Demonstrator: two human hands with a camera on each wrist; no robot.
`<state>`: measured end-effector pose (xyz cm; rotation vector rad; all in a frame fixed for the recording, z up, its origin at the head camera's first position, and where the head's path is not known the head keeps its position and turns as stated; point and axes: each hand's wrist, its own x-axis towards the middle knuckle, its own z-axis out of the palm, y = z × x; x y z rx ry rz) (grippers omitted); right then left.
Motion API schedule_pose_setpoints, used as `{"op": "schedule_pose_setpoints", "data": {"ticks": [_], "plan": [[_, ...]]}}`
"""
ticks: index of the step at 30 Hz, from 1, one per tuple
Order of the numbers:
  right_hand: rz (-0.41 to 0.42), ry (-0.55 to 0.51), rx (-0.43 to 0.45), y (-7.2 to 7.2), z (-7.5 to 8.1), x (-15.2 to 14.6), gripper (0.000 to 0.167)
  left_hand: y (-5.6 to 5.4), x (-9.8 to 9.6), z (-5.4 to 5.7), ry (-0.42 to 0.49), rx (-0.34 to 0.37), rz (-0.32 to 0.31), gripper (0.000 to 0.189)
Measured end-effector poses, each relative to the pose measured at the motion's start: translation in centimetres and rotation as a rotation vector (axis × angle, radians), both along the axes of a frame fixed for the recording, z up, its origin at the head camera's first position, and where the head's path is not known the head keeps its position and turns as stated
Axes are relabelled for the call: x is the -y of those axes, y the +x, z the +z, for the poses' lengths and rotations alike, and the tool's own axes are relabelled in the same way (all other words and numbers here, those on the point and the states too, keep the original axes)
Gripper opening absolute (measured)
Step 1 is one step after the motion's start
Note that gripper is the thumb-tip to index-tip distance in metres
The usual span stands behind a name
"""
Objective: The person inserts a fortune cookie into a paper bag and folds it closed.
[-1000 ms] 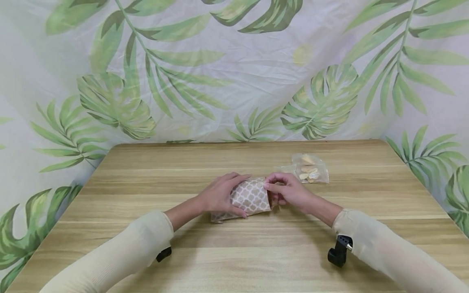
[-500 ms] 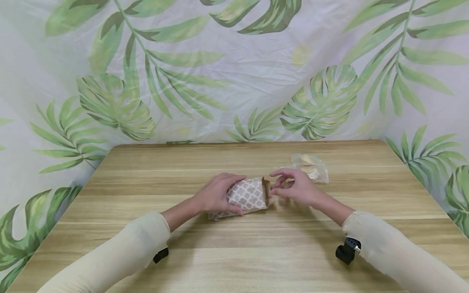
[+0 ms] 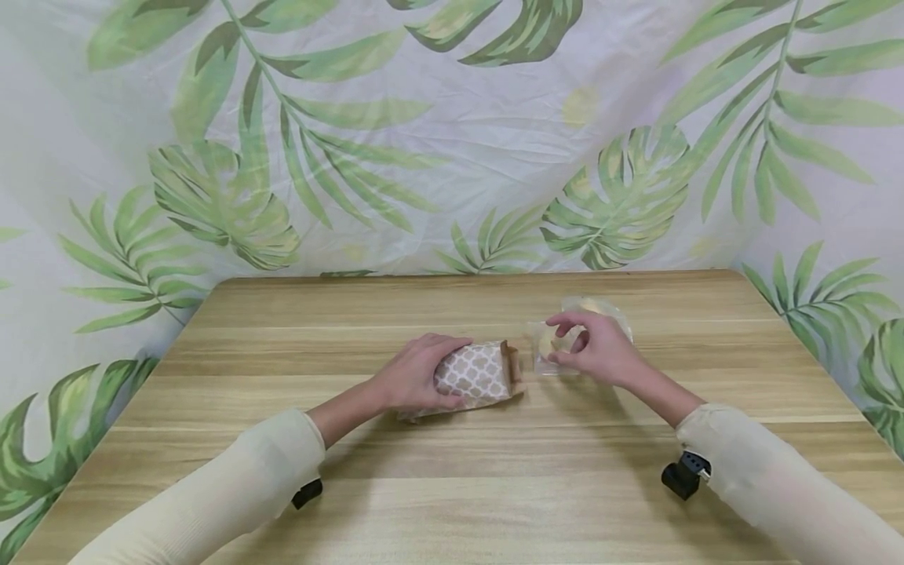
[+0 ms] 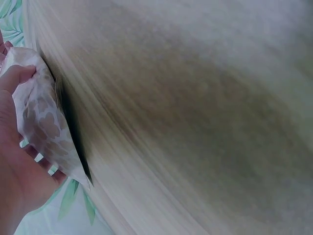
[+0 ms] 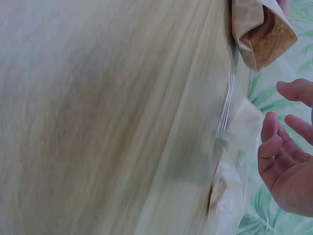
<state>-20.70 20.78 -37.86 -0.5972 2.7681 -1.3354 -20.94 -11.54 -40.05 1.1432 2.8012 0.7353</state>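
Observation:
A brown paper bag with a white lattice pattern lies on its side on the wooden table, mouth toward the right. My left hand grips it, thumb along the near side and fingers over the far side. In the right wrist view, the bag's mouth gapes and shows plain brown inside. To its right, my right hand hovers over a small clear packet with something pale yellow inside. In the right wrist view the fingers of that hand are loosely bent and apart, with nothing between them.
Behind the right hand lies another clear packet with pale pieces, partly hidden by that hand. The wooden table ends at the back against a leaf-printed cloth. Black camera mounts hang under both sleeves.
My right hand has left the bag's edge and moved right, over the small packet. The bag's mouth now shows its brown inside. The left hand and bag have shifted slightly left.

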Motion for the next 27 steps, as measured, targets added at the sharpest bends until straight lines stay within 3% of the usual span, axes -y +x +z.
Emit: {"op": "schedule_pose_setpoints", "data": {"ticks": [7, 16, 27], "plan": [[0.018, 0.121, -0.143, -0.4, -0.1, -0.6, 0.05, -0.1, 0.2, 0.0, -0.006, 0.012, 0.012, 0.086], [0.07, 0.188, -0.064, -1.1, -0.2, -1.4, 0.076, -0.1, 0.5, 0.1, 0.026, 0.014, -0.004, 0.089], [0.083, 0.282, -0.063, -1.4, -0.6, -2.0, 0.087, -0.1, 1.0, -0.3, 0.075, 0.034, -0.027, 0.091]]}}
